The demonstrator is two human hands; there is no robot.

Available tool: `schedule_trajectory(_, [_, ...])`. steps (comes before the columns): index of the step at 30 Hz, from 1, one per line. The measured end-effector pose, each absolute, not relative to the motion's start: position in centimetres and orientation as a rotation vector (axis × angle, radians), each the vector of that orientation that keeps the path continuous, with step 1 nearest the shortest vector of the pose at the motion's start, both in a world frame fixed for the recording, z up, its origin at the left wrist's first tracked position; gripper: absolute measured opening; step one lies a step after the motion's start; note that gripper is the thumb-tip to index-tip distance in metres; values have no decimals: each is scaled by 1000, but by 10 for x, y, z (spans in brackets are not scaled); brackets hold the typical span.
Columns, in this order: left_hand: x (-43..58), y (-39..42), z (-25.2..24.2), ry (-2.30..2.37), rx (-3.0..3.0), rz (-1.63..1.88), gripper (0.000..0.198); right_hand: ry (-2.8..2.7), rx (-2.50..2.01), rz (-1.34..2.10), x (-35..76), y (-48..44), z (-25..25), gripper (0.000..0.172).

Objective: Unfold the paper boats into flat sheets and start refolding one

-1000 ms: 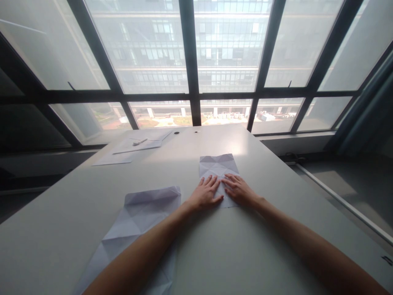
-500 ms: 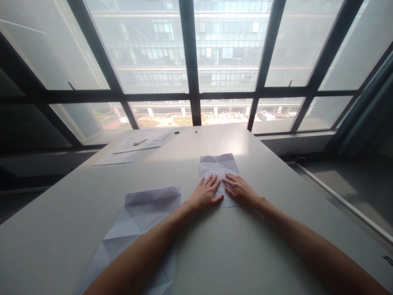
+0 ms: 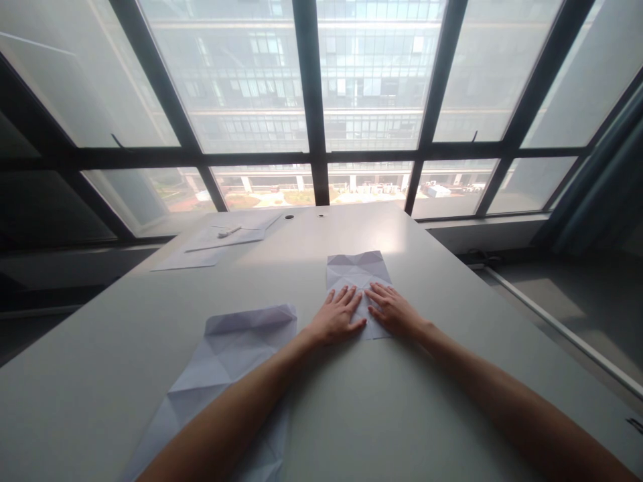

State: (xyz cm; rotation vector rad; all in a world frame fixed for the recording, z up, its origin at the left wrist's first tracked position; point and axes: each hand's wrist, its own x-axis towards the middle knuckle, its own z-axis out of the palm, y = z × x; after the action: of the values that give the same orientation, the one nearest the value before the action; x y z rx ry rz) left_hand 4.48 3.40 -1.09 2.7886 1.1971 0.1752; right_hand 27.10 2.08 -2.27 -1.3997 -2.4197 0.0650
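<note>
A small creased sheet of white paper (image 3: 358, 268) lies on the white table (image 3: 452, 348) in front of me. My left hand (image 3: 339, 314) rests flat on its left part, fingers spread and the thumb pointing right. On the right part lies my right hand (image 3: 394, 309), palm down with its fingers stretched out. Fold lines cross the paper's far half; the hands cover much of the near half. To the left, a larger creased sheet of paper (image 3: 231, 348) lies partly under my left forearm.
At the far left of the table are several flat sheets of paper (image 3: 185, 258) with a small white object (image 3: 230, 232) on top. A round dark hole (image 3: 289, 217) is near the far edge. Large windows (image 3: 372, 80) rise behind; a curtain (image 3: 597, 167) hangs at right.
</note>
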Motion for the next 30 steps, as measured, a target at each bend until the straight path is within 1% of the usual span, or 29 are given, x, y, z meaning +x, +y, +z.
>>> schedule_trajectory(10, [45, 34, -11, 1202, 2784, 219, 75, -2420, -1282, 0, 271, 22, -23, 42])
schedule_trajectory(22, [44, 35, -12, 1206, 2788, 171, 79, -2406, -1264, -9, 271, 22, -23, 41])
schedule_trajectory(27, [44, 36, -14, 1250, 2776, 154, 86, -2426, -1262, 13, 271, 21, -20, 45])
schedule_trajectory(30, [45, 35, -13, 1240, 2780, 162, 85, -2416, -1299, 26, 271, 20, -18, 49])
